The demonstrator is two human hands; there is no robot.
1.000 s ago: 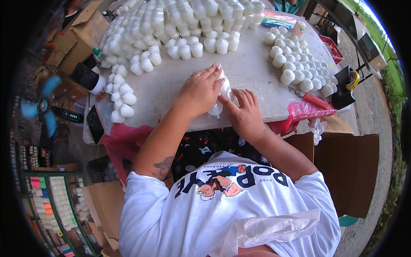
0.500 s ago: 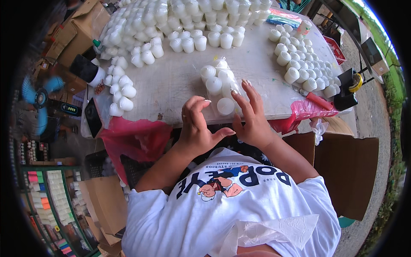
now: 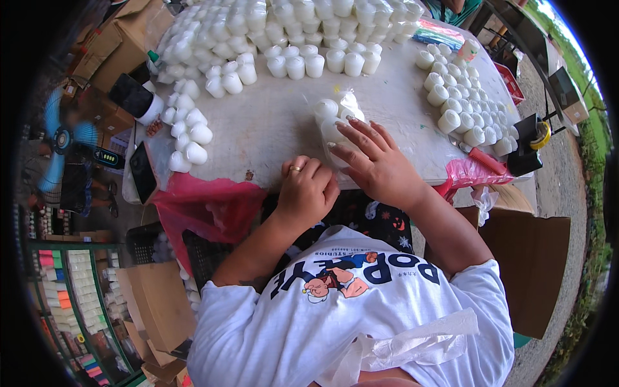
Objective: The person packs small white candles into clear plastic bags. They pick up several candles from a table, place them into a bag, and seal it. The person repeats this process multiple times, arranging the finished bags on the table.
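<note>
Closest, white tissue (image 3: pixel 416 348): crumpled across the neckline of a printed white T-shirt (image 3: pixel 258 342).
Patterned dark fabric (image 3: pixel 390 224): over the lap, just below the table's front edge.
Left hand (image 3: pixel 308 193): curled into a loose fist at the front edge, ring on one finger; impossible to make out whether anything lies inside.
Right hand (image 3: pixel 387 166): palm down, fingers spread apart, reaching over the bag without gripping; light contact or a slight gap, unclear from this angle.
Clear bag (image 3: pixel 330 130): flat on the table near the front edge, white cup-shaped pieces inside, partly hidden by the right hand.
Pink plastic sheet (image 3: pixel 216 216): hanging over the front edge, left of the left hand.
Table (image 3: pixel 251 138): pale, scuffed top.
Left-hand rows (image 3: pixel 188 138): white pieces, grouped near the table's left side, beside a dark flat device (image 3: pixel 143 171).
Red-handled tool (image 3: pixel 488 161): at the right front, near a black holder (image 3: pixel 525 155) with a yellow roll (image 3: pixel 543 137).
Right-hand block (image 3: pixel 461 103): many white pieces, standing close together.
Big heap (image 3: pixel 258 29): bagged white pieces, stacked across the far side, small clusters (image 3: pixel 295 64) in front.
Coloured pack (image 3: pixel 440 33): striped, right of the heap.
Fan (image 3: pixel 62 138): blue-bladed, beyond the table's left side.
</note>
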